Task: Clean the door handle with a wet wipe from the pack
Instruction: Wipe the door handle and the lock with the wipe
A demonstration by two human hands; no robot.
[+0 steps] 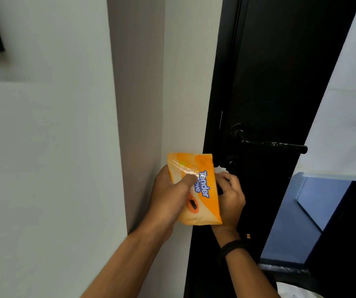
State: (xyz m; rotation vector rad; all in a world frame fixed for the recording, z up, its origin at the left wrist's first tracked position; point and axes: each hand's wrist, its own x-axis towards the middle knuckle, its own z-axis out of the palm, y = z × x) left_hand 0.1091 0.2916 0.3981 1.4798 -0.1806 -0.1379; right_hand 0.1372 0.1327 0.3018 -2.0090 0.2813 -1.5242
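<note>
Two hands | left hand point(168, 196) grips orange pack point(196, 190) | right hand point(231, 198) pinches white wipe point(220, 169)

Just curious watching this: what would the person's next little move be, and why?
Probably lifting the right hand up to the black door handle. That hand already grips a crumpled white wipe beside the orange pack, which the left hand holds, and the handle sits untouched just above.
</note>
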